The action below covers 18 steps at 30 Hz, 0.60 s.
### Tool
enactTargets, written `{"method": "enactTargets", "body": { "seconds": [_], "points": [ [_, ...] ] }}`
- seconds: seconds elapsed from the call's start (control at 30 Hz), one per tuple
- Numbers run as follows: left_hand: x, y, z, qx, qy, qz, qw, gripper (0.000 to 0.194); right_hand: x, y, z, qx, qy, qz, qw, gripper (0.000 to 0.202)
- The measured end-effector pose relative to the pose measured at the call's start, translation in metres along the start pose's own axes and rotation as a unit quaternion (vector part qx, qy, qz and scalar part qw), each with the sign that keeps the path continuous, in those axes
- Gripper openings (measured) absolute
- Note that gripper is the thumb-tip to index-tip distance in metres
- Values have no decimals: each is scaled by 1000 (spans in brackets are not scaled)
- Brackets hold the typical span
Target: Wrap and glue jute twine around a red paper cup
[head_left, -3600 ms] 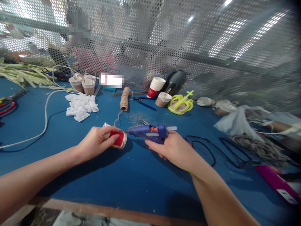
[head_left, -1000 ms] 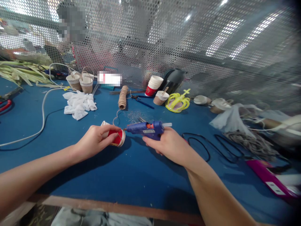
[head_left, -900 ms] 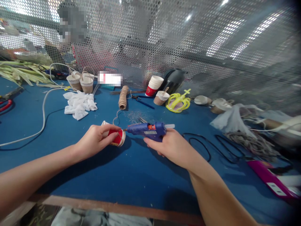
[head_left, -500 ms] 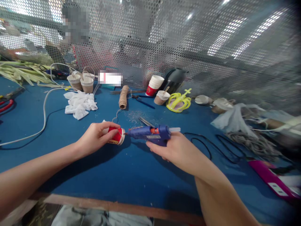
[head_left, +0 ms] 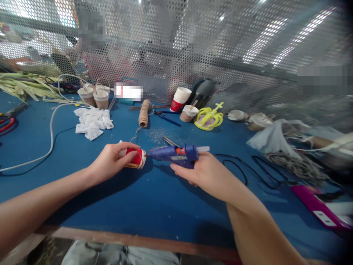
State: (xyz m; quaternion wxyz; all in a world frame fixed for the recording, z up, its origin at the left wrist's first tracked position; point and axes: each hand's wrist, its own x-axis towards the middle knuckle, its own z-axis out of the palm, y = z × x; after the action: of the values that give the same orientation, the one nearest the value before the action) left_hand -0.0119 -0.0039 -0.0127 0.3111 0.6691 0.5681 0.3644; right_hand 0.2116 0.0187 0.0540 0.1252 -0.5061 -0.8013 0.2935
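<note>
My left hand (head_left: 117,158) is closed around a red and white paper cup (head_left: 140,159) that lies tipped on its side, its rim end facing right. A strand of twine (head_left: 135,137) runs from the cup up to a spool of jute twine (head_left: 143,113). In my right hand (head_left: 202,169) is a blue hot glue gun (head_left: 176,154), with a clear glue stick (head_left: 203,148) poking out of its back. The gun's nozzle points left and is at the cup's rim; whether it touches is hard to tell. Scissors (head_left: 169,141) lie partly hidden behind the gun.
Behind stand stacked paper cups (head_left: 180,99), a twine-wrapped cup (head_left: 189,113), a yellow crown-shaped frame (head_left: 209,119) and blue-handled pliers (head_left: 168,118). White lace (head_left: 94,121) lies at left near a white cable (head_left: 52,129). A black cord (head_left: 237,162) and a purple power strip (head_left: 317,206) are at right.
Almost nothing differs. The whole view has shifted very slightly; both hands keep the cup and the glue gun in the same place against each other.
</note>
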Motion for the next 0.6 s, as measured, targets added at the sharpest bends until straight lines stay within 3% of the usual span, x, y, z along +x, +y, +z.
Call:
{"method": "enactTargets", "body": {
  "seconds": [0.27, 0.47, 0.6],
  "points": [
    [-3, -1, 1, 54, 10, 40, 998, 35, 8, 2, 4, 26, 8, 33, 999, 21],
    [-5, 0, 1, 63, -1, 49, 997, 32, 14, 6, 8, 7, 20, 7, 1000, 18],
    [-4, -1, -2, 52, -2, 58, 997, 33, 19, 13, 16, -79, 113, -54, 989, 11]
  ]
}}
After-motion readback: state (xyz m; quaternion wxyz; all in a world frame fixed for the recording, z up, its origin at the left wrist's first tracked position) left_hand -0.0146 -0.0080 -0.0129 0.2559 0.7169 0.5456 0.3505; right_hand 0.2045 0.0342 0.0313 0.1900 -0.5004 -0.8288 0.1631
